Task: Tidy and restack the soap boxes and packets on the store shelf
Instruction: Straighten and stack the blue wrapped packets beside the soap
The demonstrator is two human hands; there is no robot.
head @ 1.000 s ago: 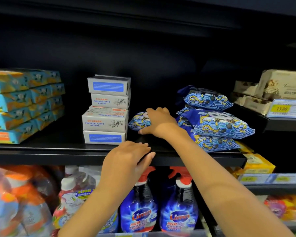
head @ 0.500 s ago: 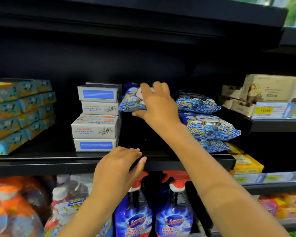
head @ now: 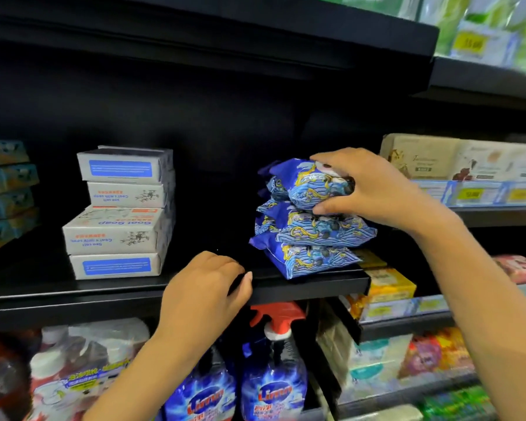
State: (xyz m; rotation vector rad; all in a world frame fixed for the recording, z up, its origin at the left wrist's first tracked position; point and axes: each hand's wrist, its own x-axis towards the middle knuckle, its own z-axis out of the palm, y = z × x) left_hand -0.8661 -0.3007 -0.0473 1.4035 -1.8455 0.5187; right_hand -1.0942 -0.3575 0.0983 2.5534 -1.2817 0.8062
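Observation:
My right hand (head: 374, 189) grips a blue patterned soap packet (head: 310, 185) and holds it on top of a pile of the same blue packets (head: 310, 238) at the right end of the black shelf (head: 316, 287). My left hand (head: 207, 287) rests on the shelf's front edge, fingers curled over the lip, holding nothing. A stack of white goat soap boxes (head: 119, 214) stands to the left of the pile, slightly uneven. Teal and orange soap boxes (head: 6, 192) are stacked at the far left.
Blue spray bottles with red triggers (head: 271, 375) and refill pouches (head: 82, 375) fill the shelf below. Beige boxes (head: 422, 159) and price tags sit on the adjoining rack to the right, yellow boxes (head: 389, 284) below them. A black shelf overhangs above.
My right hand lifted the blue packet from the shelf floor beside the white boxes and carried it right onto the packet pile. My left hand stayed on the shelf edge.

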